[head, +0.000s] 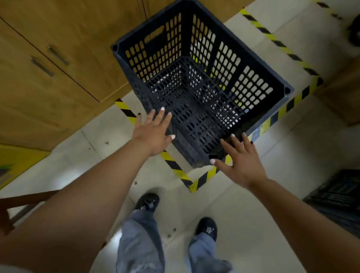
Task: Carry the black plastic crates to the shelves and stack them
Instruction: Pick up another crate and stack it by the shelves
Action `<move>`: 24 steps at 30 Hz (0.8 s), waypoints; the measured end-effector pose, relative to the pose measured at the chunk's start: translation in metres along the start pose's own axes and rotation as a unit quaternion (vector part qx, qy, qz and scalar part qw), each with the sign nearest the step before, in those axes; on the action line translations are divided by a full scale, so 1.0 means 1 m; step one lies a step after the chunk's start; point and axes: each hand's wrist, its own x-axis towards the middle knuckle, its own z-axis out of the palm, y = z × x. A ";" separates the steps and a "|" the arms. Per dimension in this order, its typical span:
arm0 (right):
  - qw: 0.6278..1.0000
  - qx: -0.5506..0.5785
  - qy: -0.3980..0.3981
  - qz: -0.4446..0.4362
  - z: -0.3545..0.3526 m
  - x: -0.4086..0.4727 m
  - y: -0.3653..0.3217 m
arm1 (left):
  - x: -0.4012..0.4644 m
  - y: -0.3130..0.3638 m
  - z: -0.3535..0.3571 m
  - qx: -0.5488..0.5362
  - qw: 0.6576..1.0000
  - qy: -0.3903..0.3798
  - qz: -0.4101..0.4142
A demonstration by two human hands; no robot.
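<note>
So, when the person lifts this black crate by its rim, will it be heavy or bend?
The black crate is probably light for its size: it looks empty and its walls are mostly slots. It likely stays stiff, given the thick rim and corner posts. Both hands are open near its edge.

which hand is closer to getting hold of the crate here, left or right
Left, narrowly. The left hand has straight fingers already lying over the black crate at its near-left wall. The right hand is spread open at the near corner, seemingly just short of the rim. Neither grips yet.
</note>
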 end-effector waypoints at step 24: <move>0.972 -0.029 0.052 0.229 0.057 0.008 -0.091 | 0.058 -0.088 -0.004 0.126 0.976 0.071 0.165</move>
